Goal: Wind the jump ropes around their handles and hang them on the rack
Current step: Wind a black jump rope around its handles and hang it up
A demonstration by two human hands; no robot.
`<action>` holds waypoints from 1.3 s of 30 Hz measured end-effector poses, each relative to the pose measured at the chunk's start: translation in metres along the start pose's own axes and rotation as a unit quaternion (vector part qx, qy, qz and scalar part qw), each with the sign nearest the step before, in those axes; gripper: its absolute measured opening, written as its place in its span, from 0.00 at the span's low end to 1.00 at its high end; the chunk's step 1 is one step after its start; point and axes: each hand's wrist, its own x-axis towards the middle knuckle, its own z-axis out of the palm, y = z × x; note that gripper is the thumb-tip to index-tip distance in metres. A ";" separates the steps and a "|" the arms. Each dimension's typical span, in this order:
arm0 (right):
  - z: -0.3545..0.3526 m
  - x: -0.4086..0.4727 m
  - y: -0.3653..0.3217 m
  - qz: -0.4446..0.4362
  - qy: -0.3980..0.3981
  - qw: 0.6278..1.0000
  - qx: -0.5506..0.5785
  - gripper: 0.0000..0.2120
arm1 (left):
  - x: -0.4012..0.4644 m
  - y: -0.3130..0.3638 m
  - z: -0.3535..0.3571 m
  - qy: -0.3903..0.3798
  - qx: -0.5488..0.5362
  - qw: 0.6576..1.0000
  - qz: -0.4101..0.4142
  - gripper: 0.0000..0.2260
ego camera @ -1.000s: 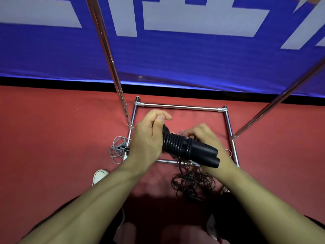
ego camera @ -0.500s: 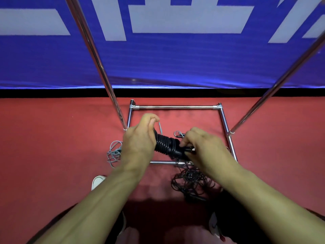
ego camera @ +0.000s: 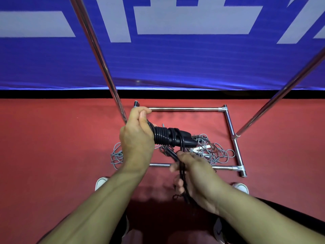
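Winding is mid-way: above the rack's base frame [ego camera: 184, 109], the left hand [ego camera: 136, 140] grips the black handles [ego camera: 173, 138] while the right hand [ego camera: 192, 175] pinches the loose black rope [ego camera: 182, 155], which next needs another taut turn round them.

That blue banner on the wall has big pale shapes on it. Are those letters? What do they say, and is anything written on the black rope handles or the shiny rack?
Blue banner: big pale strokes, cut off at the top of the picture, so nothing can be read.
Black rope handles: no writing shows.
Rack: bare metal bars, no label shows.
So there are no readable words or numbers.
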 end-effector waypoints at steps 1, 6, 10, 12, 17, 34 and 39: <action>0.000 0.002 -0.001 0.026 -0.027 0.999 0.015 0.06 | -0.001 0.000 0.000 0.000 -0.003 1.000 -0.006 0.08; -0.003 0.007 -0.006 -0.070 -0.014 0.997 -0.009 0.27 | 0.003 0.001 -0.003 0.017 -0.017 0.998 -0.052 0.11; -0.012 0.011 -0.003 -0.164 0.026 0.970 -0.176 0.22 | 0.002 0.001 -0.004 0.017 -0.031 0.996 -0.078 0.10; -0.014 0.014 -0.005 -0.202 0.024 0.958 -0.201 0.18 | 0.001 0.001 -0.004 0.020 -0.034 0.996 -0.079 0.10; -0.013 0.017 -0.015 -0.162 -0.059 0.980 -0.102 0.12 | 0.005 -0.001 -0.002 0.027 -0.040 0.995 -0.085 0.10; -0.012 0.008 0.002 -0.121 0.120 0.979 -0.114 0.22 | -0.005 0.000 0.006 0.004 -0.004 0.999 -0.042 0.09; -0.015 0.013 -0.004 -0.160 0.063 0.970 -0.169 0.12 | -0.005 0.002 0.008 0.017 -0.020 0.998 -0.065 0.10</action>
